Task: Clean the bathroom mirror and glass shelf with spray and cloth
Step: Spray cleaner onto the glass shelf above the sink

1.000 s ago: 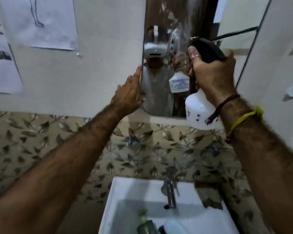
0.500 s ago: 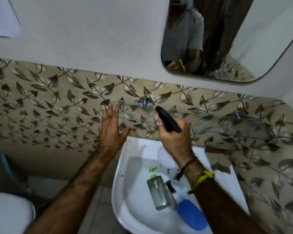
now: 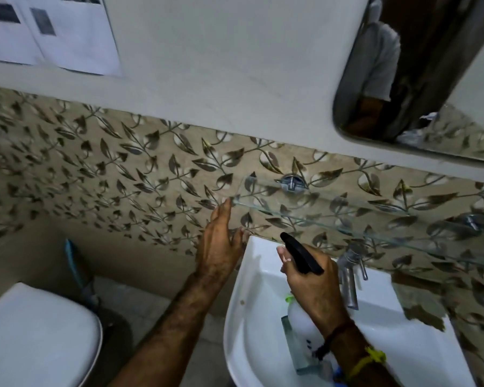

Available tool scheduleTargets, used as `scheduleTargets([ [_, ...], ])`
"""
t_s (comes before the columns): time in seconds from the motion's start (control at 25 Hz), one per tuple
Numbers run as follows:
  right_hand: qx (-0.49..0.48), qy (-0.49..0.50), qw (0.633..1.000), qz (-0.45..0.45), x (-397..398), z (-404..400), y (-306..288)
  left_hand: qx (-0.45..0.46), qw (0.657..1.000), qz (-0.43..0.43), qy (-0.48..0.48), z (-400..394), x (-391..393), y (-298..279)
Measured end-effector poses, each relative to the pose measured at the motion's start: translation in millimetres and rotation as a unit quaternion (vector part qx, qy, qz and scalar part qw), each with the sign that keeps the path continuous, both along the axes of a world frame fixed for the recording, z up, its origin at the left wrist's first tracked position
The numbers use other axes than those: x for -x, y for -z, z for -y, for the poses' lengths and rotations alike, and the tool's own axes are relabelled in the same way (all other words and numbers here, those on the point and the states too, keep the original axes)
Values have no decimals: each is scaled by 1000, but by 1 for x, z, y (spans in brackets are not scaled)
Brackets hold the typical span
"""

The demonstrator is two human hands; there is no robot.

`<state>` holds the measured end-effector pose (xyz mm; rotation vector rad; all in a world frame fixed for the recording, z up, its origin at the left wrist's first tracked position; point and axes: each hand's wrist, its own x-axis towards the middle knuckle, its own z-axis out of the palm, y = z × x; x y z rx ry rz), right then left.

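A clear glass shelf (image 3: 361, 219) runs along the leaf-patterned wall above the basin, held by chrome brackets. The mirror (image 3: 408, 88) hangs at the upper right and reflects a person in a white shirt. My right hand (image 3: 313, 286) grips a white spray bottle (image 3: 301, 317) by its black trigger head, nozzle pointing up-left, just below the shelf. My left hand (image 3: 221, 247) is flat with straight fingers, its fingertips at the shelf's left corner. No cloth is visible.
A white washbasin (image 3: 252, 325) sits below with a chrome tap (image 3: 349, 277); a clear soap dispenser (image 3: 294, 344) and something blue lie in it. A white toilet lid (image 3: 37, 336) is at lower left. Papers (image 3: 53, 32) hang on the upper-left wall.
The view dropped from the mirror to the shelf and basin. My right hand brought the spray bottle down from the mirror to below the shelf; my left hand moved from the mirror edge to the shelf's corner.
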<state>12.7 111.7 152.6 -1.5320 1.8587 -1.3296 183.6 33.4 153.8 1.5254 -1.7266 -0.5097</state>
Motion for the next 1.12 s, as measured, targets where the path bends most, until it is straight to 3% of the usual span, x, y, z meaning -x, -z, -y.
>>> scheduleTargets([
  [0.16, 34, 3, 999, -29, -4, -1, -10, -21, 1000, 19, 4, 3, 4, -3],
  [0.44, 56, -9, 998, -4, 6, 3, -21, 29, 997, 75, 4, 4, 13, 4],
  [0.88, -6, 0, 1000, 3, 28, 0, -14, 4, 991, 132, -10, -5, 21, 8],
  [1.12, 47, 22, 999, 14, 38, -2, -8, 41, 982, 177, 42, -21, 35, 14],
])
